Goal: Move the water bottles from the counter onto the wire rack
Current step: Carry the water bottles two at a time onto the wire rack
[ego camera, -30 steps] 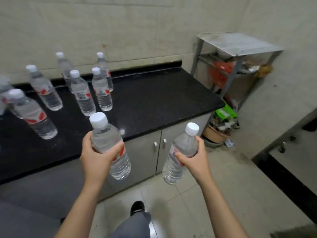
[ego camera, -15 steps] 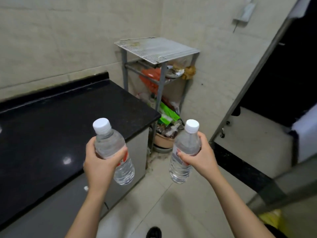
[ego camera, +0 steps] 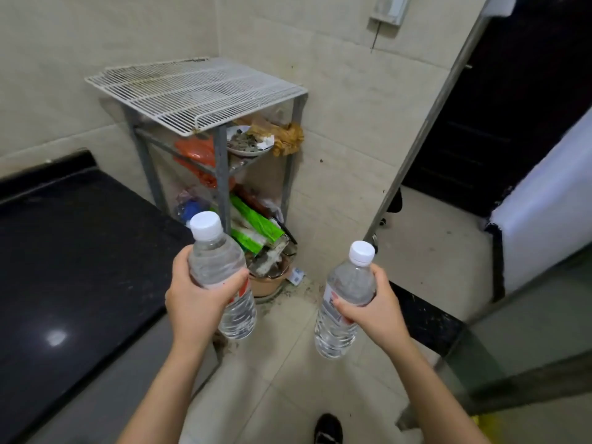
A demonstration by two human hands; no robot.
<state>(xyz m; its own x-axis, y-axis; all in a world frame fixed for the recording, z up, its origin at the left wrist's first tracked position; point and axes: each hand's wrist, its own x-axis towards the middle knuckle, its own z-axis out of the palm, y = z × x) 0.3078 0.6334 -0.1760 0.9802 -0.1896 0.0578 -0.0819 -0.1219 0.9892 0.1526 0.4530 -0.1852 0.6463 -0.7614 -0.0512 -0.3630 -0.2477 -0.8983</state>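
A clay-coloured basin [ego camera: 267, 285] sits on the tiled floor [ego camera: 282, 379], clutter heaped in it. Just above the basin lean green packets [ego camera: 253, 224]. Higher above it is a plate [ego camera: 248, 145] of scraps, with an orange bag [ego camera: 193, 152] up-left and a crumpled yellow-brown bag [ego camera: 290, 139] up-right. Right of the basin runs a black threshold strip [ego camera: 423, 318]. Well below the basin in the view is a black shoe [ego camera: 328, 429].

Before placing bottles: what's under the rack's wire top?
A dish of scraps, an orange bag and tan wrapping on the shelf below; lower, green packets and a basin. The grid hides the shelf's rear.
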